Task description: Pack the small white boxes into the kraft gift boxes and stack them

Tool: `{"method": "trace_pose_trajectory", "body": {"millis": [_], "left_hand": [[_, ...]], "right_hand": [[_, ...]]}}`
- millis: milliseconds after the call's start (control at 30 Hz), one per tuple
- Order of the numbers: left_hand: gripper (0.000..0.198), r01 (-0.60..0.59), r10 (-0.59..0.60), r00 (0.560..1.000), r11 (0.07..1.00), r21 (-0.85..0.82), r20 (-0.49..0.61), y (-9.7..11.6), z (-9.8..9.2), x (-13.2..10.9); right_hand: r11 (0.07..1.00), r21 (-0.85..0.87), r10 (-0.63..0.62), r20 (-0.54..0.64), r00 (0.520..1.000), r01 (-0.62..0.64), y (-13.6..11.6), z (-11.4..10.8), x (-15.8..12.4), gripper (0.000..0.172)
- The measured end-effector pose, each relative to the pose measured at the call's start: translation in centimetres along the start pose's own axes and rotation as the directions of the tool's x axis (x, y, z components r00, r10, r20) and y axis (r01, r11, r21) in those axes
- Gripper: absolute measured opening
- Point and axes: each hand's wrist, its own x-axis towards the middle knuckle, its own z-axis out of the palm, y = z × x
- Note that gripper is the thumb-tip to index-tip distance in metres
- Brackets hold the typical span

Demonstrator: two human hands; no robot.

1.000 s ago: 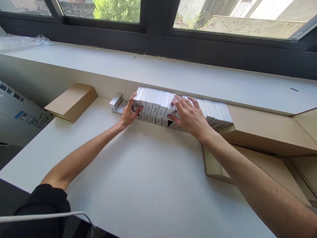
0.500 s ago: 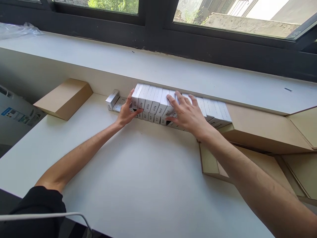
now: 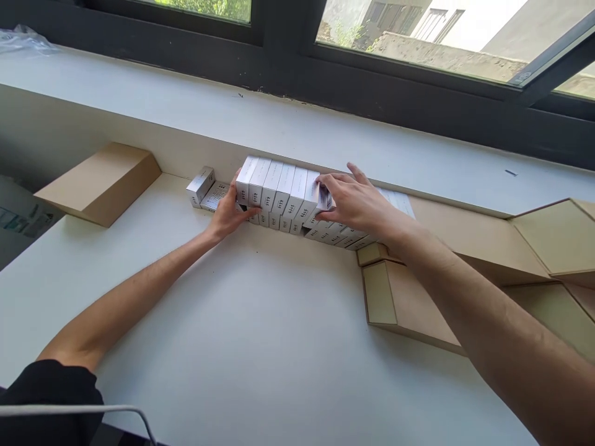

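Observation:
Small white boxes with dark print stand packed side by side in two layers against the ledge wall; the upper row (image 3: 279, 186) rests on a lower row (image 3: 332, 235). My left hand (image 3: 227, 214) wraps the left end of the upper row, fingers along the end box's side and thumb at its lower front. At the right, my right hand (image 3: 351, 195) curls its fingers and thumb round a white box (image 3: 324, 197) beside the upper row. That hand hides part of the boxes behind it. A separate white box (image 3: 201, 186) stands left of my left hand, beside a flat-lying box (image 3: 215, 195).
A brown cardboard box (image 3: 100, 183) sits at the left of the white table (image 3: 260, 347). More brown boxes (image 3: 418, 303) are stacked at the right. Behind runs a white window ledge (image 3: 195, 102) with clear plastic (image 3: 23, 40). A white cable (image 3: 69, 409) crosses the lower left.
My right hand has drawn its spread fingers together round a box at the right of the upper row. My left hand keeps its place at the left end. The view has shifted slightly right.

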Motion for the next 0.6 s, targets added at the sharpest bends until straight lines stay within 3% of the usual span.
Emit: {"method": "trace_pose_trajectory", "body": {"millis": [300,467,600], "left_hand": [[0.108,0.001,0.0,0.998,1.0,0.014,-0.063,0.6,-0.5,0.0],[0.104,-0.004,0.004,1.0,0.999,0.047,-0.007,0.9,-0.3,0.2],[0.103,-0.056,0.066,0.997,0.982,0.18,-0.045,1.6,-0.3,0.5]], "right_hand": [[0.997,-0.058,-0.055,-0.007,0.998,0.054,-1.6,2.3,-0.1,0.098],[0.998,0.006,-0.07,0.044,0.997,0.069,-0.9,1.3,-0.4,0.082],[0.999,-0.016,-0.041,0.01,0.999,0.041,-0.5,0.1,-0.4,0.056]]}}
